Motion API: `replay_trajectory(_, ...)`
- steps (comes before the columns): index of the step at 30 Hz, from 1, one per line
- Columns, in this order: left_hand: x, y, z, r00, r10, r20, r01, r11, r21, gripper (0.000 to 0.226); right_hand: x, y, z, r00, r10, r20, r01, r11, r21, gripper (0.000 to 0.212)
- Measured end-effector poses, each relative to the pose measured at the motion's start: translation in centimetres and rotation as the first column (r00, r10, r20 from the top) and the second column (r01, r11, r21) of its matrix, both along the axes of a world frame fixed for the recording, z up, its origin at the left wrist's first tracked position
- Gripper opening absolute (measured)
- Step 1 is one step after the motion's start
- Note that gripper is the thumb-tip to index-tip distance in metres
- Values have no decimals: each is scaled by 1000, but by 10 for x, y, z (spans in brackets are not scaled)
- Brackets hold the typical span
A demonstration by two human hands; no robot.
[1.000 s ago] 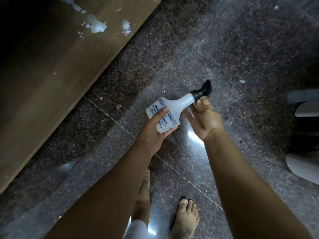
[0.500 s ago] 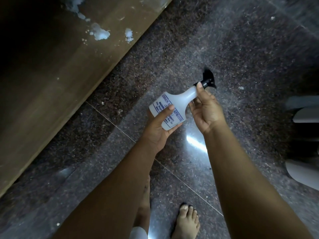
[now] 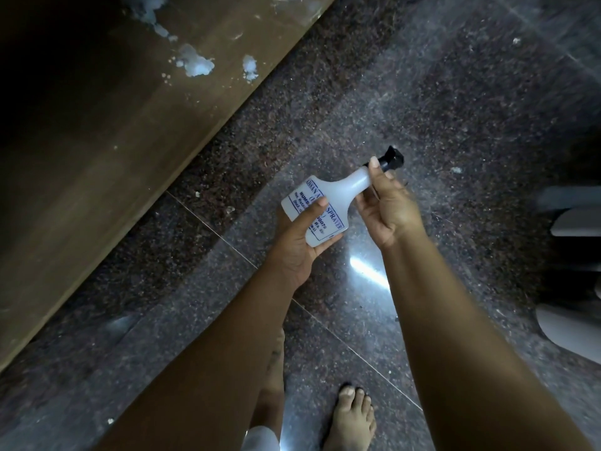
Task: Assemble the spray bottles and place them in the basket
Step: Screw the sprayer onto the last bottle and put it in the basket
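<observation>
A white spray bottle (image 3: 328, 195) with blue print is held tilted over the floor, its neck pointing up and to the right. My left hand (image 3: 297, 245) wraps the bottle's body from below. My right hand (image 3: 387, 205) grips the neck, thumb up against the black spray head (image 3: 392, 159) that sits on the bottle's top. No basket is in view.
A brown wooden panel (image 3: 107, 151) with white smears runs along the left. The floor is dark speckled stone tile (image 3: 455, 102). White and grey objects (image 3: 575, 219) lie at the right edge. My bare feet (image 3: 349, 421) stand below.
My right hand has slid up the neck from beneath it and closed around the base of the black spray head. The bottle has stayed in my left hand, barely shifting.
</observation>
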State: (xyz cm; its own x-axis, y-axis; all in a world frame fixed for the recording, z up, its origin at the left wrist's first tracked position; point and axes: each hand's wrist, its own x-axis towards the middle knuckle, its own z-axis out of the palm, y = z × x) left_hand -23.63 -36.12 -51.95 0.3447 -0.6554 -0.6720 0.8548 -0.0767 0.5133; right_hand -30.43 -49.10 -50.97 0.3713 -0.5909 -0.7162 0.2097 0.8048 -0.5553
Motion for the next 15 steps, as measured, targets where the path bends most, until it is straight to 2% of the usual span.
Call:
replay_trajectory(2,-1,1,-1,997,-57,47,57,998,-1,47,4,-2,1,998,-3,-58,4,1000,18,26)
replay_trajectory(3,-1,2,-2,998,-57,12,57,998,-6,52,6,-3,2,999,17,-45,-16,1000,24,36)
replay_trajectory(4,0,4,-3,998,-38,-59,37,999,-18,61,6,-3,6,999,45,21,-45,999,28,35)
replay_trajectory(5,2,6,-5,990,-10,-143,4,999,-41,69,7,-3,9,992,66,112,-70,997,32,24)
replay_trajectory(6,4,8,-7,975,19,-221,-38,996,-81,70,8,-1,14,973,93,209,-102,994,35,16)
replay_trajectory(7,7,11,-9,959,38,-280,-78,988,-133,67,9,0,17,957,113,267,-124,992,25,18)
replay_trajectory(9,13,13,-7,945,57,-322,-122,975,-187,61,12,4,25,954,153,258,-156,988,-12,23)
replay_trajectory(12,19,10,9,980,44,-192,-62,994,-88,76,26,12,36,992,96,82,-89,992,-89,22)
replay_trajectory(15,23,9,38,1000,0,16,-1,996,85,65,43,19,58,995,-51,-85,42,994,-105,24)
